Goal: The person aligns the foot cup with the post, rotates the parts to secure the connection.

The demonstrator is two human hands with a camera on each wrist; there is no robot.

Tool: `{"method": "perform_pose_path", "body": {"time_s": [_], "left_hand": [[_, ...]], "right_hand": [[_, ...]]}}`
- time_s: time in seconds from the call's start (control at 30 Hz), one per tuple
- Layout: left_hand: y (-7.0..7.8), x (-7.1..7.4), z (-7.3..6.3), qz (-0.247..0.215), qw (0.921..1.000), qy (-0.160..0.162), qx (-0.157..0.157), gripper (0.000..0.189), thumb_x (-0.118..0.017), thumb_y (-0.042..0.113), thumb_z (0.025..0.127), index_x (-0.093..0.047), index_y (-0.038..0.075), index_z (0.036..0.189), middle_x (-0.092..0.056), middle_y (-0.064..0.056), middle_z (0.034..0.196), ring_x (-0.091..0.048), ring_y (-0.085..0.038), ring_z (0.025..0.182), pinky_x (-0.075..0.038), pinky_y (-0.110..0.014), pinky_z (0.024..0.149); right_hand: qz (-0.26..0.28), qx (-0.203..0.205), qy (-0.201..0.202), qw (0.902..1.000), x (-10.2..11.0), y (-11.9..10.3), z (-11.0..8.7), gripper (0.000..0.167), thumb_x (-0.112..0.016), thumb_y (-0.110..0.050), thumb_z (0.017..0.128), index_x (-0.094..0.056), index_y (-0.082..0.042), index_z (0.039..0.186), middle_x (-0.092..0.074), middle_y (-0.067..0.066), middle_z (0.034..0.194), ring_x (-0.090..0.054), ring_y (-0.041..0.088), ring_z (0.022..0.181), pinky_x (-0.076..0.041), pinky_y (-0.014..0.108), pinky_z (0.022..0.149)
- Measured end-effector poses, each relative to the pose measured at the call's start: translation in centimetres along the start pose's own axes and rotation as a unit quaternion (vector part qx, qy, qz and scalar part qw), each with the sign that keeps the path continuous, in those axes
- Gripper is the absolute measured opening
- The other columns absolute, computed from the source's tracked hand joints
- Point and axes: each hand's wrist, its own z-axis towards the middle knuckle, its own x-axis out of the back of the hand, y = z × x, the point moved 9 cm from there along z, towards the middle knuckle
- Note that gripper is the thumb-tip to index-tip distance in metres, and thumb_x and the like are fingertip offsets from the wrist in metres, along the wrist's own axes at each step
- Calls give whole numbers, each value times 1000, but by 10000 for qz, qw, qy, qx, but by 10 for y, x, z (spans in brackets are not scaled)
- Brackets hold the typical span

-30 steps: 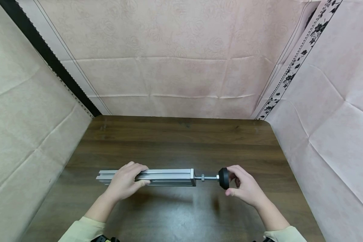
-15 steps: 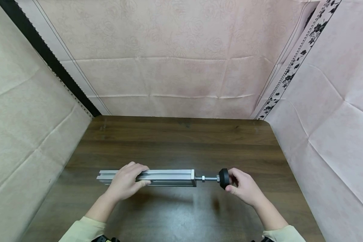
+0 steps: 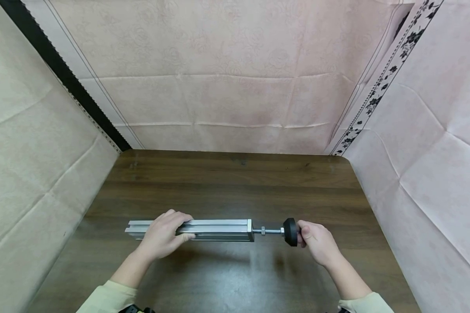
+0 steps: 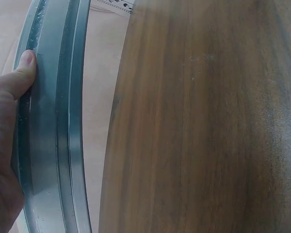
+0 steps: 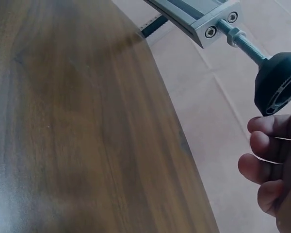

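Silver bar (image 3: 221, 229): level above the bench (image 3: 235, 191), near side.
Black foot (image 3: 290, 231): right of the bar.
Left hand (image 3: 163, 233): gripping the bar's left part, thumb near.
Right hand (image 3: 317, 240): fingers curled by the foot; cannot tell if gripping.

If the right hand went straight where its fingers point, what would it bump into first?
Probably the black foot, just ahead of the right hand. I can't tell whether the fingers are touching it.
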Motion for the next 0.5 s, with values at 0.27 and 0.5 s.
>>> {"method": "perform_pose_path", "body": {"time_s": [0.27, 0.5], "left_hand": [[-1, 3, 0, -42, 10000, 68, 13, 38, -78, 35, 72, -65, 15, 101, -65, 6, 96, -54, -11, 83, -45, -33, 72], [0, 4, 2, -54, 10000, 76, 3, 37, -78, 35, 73, -65, 15, 101, -65, 6, 96, -54, -11, 83, -45, -33, 71]], "right_hand": [[149, 596, 13, 9981, 8, 2, -6, 70, -37, -65, 86, -53, -6, 120, -57, 0, 101, -52, 8, 75, -44, 24, 59], [-41, 924, -66, 9957, 6, 0, -8, 107, -84, -37, 54, -33, -8, 143, -46, 7, 124, -52, 10, 83, -41, 15, 63]]}}
